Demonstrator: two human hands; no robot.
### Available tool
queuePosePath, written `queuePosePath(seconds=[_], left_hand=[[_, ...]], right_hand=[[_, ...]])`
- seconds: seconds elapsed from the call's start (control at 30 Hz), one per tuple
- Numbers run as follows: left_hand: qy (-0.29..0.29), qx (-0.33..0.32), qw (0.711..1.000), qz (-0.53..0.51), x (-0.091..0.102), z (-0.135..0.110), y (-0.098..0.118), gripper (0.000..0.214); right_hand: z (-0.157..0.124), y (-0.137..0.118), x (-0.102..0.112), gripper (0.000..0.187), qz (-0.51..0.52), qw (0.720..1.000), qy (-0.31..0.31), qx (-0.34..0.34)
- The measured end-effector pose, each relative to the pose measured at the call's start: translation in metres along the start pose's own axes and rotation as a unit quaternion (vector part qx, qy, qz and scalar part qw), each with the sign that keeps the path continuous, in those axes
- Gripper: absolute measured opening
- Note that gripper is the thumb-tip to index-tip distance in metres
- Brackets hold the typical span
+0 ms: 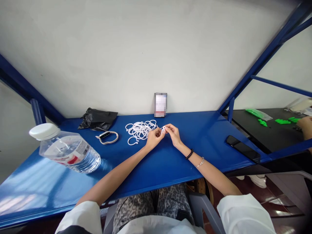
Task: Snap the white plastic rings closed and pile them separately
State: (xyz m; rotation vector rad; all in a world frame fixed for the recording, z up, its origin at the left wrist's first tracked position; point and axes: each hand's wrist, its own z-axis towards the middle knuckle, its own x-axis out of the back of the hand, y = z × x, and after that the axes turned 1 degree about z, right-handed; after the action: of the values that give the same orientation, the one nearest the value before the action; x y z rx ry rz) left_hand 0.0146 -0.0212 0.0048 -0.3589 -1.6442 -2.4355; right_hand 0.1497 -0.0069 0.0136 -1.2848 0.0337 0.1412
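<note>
My left hand (155,138) and my right hand (173,134) meet over the middle of the blue table. Their fingertips are closed in a pinch on one small white plastic ring (163,129), mostly covered by the fingers. Just left of my left hand lies a loose pile of several white plastic rings (138,129), thin and round, with small knobs where the ends meet. One separate ring (133,140) rests at the pile's near edge. My right wrist bears a black bead bracelet (189,154) and a silver bangle (200,162).
On the blue table (161,169) stand a large water bottle (70,152) at left and a phone-like upright thing (160,105), blurred, against the wall. A black plastic bag (97,119), a wristwatch (108,137) and a dark phone (243,148) lie around. Another person's hand (306,126) and green pieces (282,121) are far right.
</note>
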Motion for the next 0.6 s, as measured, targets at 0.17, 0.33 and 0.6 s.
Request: queuePosePath(seconds=[0.17, 0.33, 0.6], left_hand=[[-0.009, 0.003, 1.000, -0.001, 0.0016, -0.0001, 0.0008, 0.040], [-0.016, 0.004, 1.000, 0.005, 0.0024, -0.0002, 0.0011, 0.038], [-0.026, -0.001, 1.000, 0.004, 0.0028, -0.0002, 0.0020, 0.040]], right_hand=[[0.0005, 0.0005, -0.0001, 0.020, 0.000, 1.000, 0.000, 0.000], [-0.0002, -0.0005, -0.0004, 0.022, -0.016, 1.000, -0.001, 0.010], [-0.0022, -0.0023, -0.0015, 0.020, 0.017, 1.000, -0.012, 0.002]])
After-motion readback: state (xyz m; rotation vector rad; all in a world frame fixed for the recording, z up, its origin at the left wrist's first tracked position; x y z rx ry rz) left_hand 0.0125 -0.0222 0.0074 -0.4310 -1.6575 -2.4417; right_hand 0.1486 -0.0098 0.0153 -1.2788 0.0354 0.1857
